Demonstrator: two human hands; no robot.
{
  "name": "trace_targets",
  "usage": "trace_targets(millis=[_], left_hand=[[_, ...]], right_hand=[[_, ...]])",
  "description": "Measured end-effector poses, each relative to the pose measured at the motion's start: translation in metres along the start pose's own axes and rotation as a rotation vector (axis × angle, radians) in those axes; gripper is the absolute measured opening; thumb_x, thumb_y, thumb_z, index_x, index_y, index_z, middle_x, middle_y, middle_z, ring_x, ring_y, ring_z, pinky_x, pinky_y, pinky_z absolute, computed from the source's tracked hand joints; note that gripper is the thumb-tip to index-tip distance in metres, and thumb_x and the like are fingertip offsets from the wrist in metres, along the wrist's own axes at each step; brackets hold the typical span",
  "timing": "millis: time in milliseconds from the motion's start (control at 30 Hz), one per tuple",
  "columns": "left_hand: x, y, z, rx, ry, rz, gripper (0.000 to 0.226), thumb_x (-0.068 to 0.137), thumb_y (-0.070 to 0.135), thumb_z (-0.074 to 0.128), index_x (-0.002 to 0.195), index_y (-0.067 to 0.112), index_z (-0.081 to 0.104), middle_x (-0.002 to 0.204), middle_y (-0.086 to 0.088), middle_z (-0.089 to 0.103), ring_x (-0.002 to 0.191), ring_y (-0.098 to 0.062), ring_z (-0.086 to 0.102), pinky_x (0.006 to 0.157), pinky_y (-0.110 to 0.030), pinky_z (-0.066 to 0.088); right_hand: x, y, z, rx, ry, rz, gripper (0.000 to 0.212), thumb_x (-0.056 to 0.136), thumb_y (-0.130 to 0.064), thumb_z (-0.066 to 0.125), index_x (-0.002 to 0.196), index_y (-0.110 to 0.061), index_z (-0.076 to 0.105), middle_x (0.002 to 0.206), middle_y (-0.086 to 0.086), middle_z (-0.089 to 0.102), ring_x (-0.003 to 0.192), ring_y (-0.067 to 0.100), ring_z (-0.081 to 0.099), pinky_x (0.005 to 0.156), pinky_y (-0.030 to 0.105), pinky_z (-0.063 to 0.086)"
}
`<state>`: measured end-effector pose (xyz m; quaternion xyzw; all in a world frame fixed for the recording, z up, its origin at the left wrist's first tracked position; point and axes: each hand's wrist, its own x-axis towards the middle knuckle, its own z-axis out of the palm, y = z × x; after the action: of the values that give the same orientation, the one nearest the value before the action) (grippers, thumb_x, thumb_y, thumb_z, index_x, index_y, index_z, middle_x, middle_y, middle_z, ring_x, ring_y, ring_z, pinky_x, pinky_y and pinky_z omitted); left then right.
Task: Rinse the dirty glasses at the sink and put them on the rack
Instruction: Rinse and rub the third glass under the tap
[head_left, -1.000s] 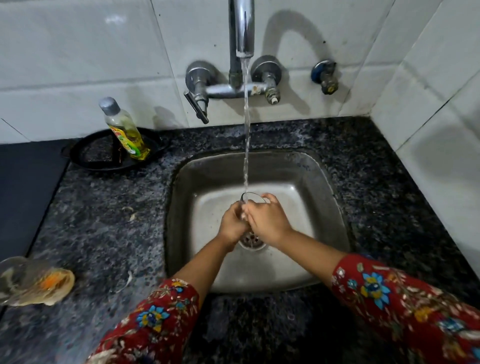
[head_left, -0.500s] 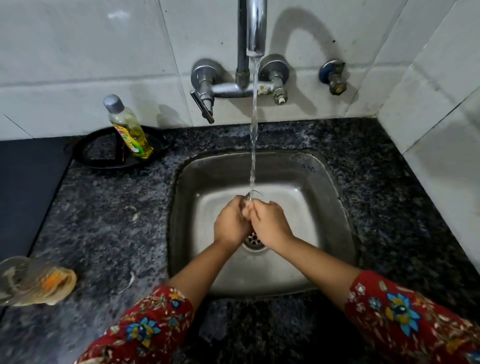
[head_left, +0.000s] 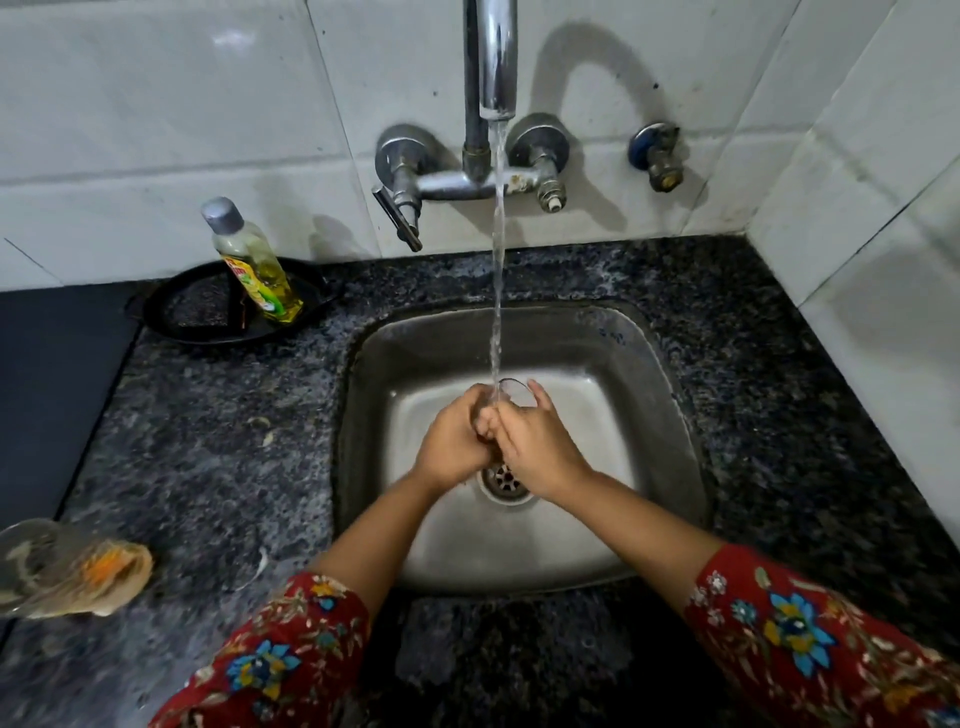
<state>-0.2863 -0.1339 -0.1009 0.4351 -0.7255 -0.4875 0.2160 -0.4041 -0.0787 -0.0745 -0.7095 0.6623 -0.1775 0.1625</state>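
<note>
A clear drinking glass (head_left: 515, 391) is held over the steel sink (head_left: 654, 364), above the drain (head_left: 503, 480). Only its rim shows past my fingers. My left hand (head_left: 453, 447) and my right hand (head_left: 535, 451) are both wrapped around it, pressed together. Water runs from the tap spout (head_left: 497, 57) in a thin stream (head_left: 497, 270) straight onto the glass rim. A second glass (head_left: 31, 561), dirty with orange residue, lies at the left edge on the dark granite counter (head_left: 218, 457), beside a stained cloth (head_left: 111, 577). No rack is in view.
A bottle of yellow dish liquid (head_left: 254, 262) stands on a black round tray (head_left: 192, 312) behind the sink's left corner. A tap lever (head_left: 399, 218) juts forward from the tiled wall. A white tiled wall (head_left: 883, 312) closes off the right side.
Both hands stay clasped on the glass under the stream; the glass rim now shows more to the right of the water. The view has shifted slightly.
</note>
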Motion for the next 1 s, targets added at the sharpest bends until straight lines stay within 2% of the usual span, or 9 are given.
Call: trace_targets(millis=[100,267,433,567,633,700,800,900,1000], left_hand=[[0.006,0.003,-0.018,-0.147,-0.3,-0.05,0.041,0.055,0.001,0.073,0.092,0.015,0.059,0.072,0.005,0.063,0.059,-0.008,0.058,0.053,-0.021,0.046],[-0.004,0.0,0.007,0.347,0.158,0.022,0.03,0.067,0.024,0.067,0.091,0.024,0.049,0.089,0.005,0.066,0.082,-0.019,0.061,0.068,-0.034,0.05],[0.005,0.016,-0.032,-0.183,-0.348,-0.025,0.041,0.063,-0.011,0.073,0.095,0.008,0.056,0.071,0.007,0.064,0.063,-0.007,0.059,0.053,-0.015,0.045],[-0.006,0.01,-0.001,0.243,0.081,0.056,0.04,0.066,0.029,0.063,0.102,0.014,0.056,0.089,0.004,0.068,0.084,-0.019,0.065,0.071,-0.031,0.052],[-0.008,0.003,0.003,0.27,0.149,0.094,0.043,0.068,0.034,0.06,0.107,0.016,0.056,0.097,0.001,0.069,0.089,-0.021,0.065,0.075,-0.037,0.052],[0.0,0.002,-0.011,0.054,-0.037,0.069,0.046,0.066,0.015,0.07,0.11,0.009,0.057,0.095,0.003,0.068,0.085,-0.01,0.066,0.074,-0.031,0.053],[0.005,0.003,-0.022,-0.14,-0.276,0.015,0.052,0.058,0.0,0.072,0.109,0.004,0.058,0.088,0.001,0.067,0.076,-0.005,0.063,0.069,-0.023,0.052],[-0.001,0.005,-0.006,0.136,-0.074,0.039,0.044,0.063,0.017,0.07,0.105,0.016,0.056,0.092,0.0,0.069,0.082,-0.02,0.066,0.074,-0.036,0.055],[-0.006,0.005,-0.002,0.373,0.052,0.02,0.053,0.069,0.03,0.074,0.116,0.022,0.053,0.104,-0.001,0.069,0.093,-0.024,0.065,0.078,-0.035,0.053]], right_hand=[[-0.005,0.014,-0.005,-0.081,-0.037,-0.189,0.044,0.095,-0.028,0.024,0.093,-0.009,0.064,0.086,0.008,0.071,0.09,0.024,0.065,0.116,0.037,0.013],[0.013,-0.01,0.001,0.161,0.024,0.274,0.038,0.1,-0.025,0.034,0.088,-0.007,0.065,0.089,0.013,0.071,0.088,0.031,0.063,0.098,0.04,0.041],[0.003,0.01,-0.011,-0.073,-0.048,-0.182,0.047,0.096,-0.03,0.023,0.093,-0.011,0.066,0.086,0.009,0.072,0.089,0.024,0.065,0.116,0.037,0.017],[0.018,-0.018,-0.009,0.1,0.026,0.225,0.045,0.101,-0.03,0.028,0.091,-0.006,0.065,0.089,0.014,0.07,0.089,0.03,0.063,0.096,0.038,0.041],[0.021,-0.021,-0.004,-0.013,0.014,0.179,0.046,0.102,-0.028,0.026,0.097,-0.002,0.064,0.095,0.017,0.069,0.099,0.031,0.061,0.103,0.036,0.036],[0.014,-0.011,-0.007,-0.069,-0.017,-0.014,0.05,0.1,-0.029,0.023,0.098,-0.002,0.066,0.098,0.018,0.07,0.11,0.031,0.058,0.117,0.033,0.02],[0.001,0.001,-0.01,0.03,-0.031,-0.153,0.05,0.097,-0.033,0.027,0.089,-0.007,0.068,0.094,0.016,0.071,0.12,0.03,0.055,0.117,0.031,0.021],[0.007,-0.016,-0.009,0.137,0.058,0.164,0.047,0.101,-0.032,0.031,0.088,-0.009,0.069,0.101,0.012,0.07,0.125,0.027,0.05,0.092,0.032,0.041],[0.02,-0.028,-0.011,0.207,-0.017,0.446,0.051,0.1,-0.044,0.029,0.078,-0.013,0.063,0.082,0.007,0.068,0.086,0.028,0.063,0.061,0.031,0.041]])
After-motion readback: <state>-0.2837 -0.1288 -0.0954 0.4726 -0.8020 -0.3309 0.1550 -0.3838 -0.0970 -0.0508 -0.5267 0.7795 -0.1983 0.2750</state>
